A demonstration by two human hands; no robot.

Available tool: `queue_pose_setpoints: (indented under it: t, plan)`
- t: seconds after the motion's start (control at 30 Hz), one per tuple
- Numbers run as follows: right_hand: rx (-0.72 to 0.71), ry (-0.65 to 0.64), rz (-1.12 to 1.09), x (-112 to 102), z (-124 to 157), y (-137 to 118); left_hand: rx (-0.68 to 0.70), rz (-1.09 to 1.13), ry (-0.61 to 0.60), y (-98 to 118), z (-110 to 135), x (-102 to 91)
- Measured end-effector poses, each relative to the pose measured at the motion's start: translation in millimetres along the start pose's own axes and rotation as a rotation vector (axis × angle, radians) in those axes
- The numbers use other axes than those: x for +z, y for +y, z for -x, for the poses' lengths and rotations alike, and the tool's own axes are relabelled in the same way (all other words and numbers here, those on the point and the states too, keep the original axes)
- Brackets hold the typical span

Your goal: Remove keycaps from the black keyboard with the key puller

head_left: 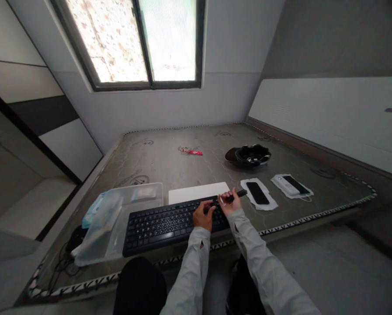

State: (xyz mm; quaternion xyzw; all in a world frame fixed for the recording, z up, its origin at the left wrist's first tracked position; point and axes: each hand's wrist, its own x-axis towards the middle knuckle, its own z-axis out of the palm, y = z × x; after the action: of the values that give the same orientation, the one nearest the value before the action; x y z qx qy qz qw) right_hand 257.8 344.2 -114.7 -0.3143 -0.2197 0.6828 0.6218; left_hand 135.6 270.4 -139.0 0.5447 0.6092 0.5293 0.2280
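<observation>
One black pen-like tool [242, 193], in my right hand [231, 202], fingers curled round it; long axis crosswise, rising slightly rightward, thick end right, other end toward my left hand [202, 215]. Location: above the right end of one black keyboard [163, 226]. Left thumb and forefinger drawn together; whether pinching anything, I cannot tell.

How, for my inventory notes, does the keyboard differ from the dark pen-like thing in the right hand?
The keyboard is long and broad; the pen-like thing is slim and far smaller. The keyboard is set down; the pen-like thing is held in the right hand. The keyboard has rows of keys; the pen-like thing shows none. Both look dark.
</observation>
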Motion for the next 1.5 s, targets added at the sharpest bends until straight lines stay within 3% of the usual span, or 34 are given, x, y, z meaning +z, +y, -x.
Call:
queue_pose_setpoints:
  t: [0.1, 0.17, 0.3, 0.43, 0.6, 0.73, 0.9, 1.03, 1.17, 1.37, 1.5]
  plan:
    - [0.049, -0.046, 0.195, -2, -3, -3, -0.049, 0.174, 0.023, 0, 1, -0.2]
    - [0.058, -0.064, 0.443, -4, -3, -4, -0.061, 0.212, 0.036, -1, 1, 0.5]
    - [-0.093, -0.091, 0.979, -10, -2, -4, -0.078, 0.202, 0.068, -3, 1, 1.2]
    - [-0.114, -0.15, 1.28, -15, 1, -2, -0.092, 0.164, 0.101, -3, 1, 1.3]
    - [-0.102, -0.207, 1.406, -10, 8, -4, -0.08, 0.105, 0.123, 0, 2, 0.1]
    - [-0.124, -0.325, 1.448, -2, 13, -10, -0.079, 0.056, 0.13, 1, 3, -1.6]
    - [-0.218, -0.352, 1.608, 4, 17, -14, -0.078, 0.023, 0.114, 4, 4, -0.7]
    - [-0.301, -0.396, 1.612, -1, 14, -17, -0.069, 0.04, 0.077, 4, 3, 2.2]
    - [-0.393, -0.283, 1.679, -17, -15, -37, -0.028, -0.027, 0.017, -2, 3, 5.3]
    - [-0.236, 0.054, 2.041, -64, -111, -78, 0.054, -0.172, -0.036, -9, 2, 8.3]
    - [-0.042, -0.002, 2.284, -96, -166, -77, 0.079, -0.219, -0.034, -7, 1, 10.1]
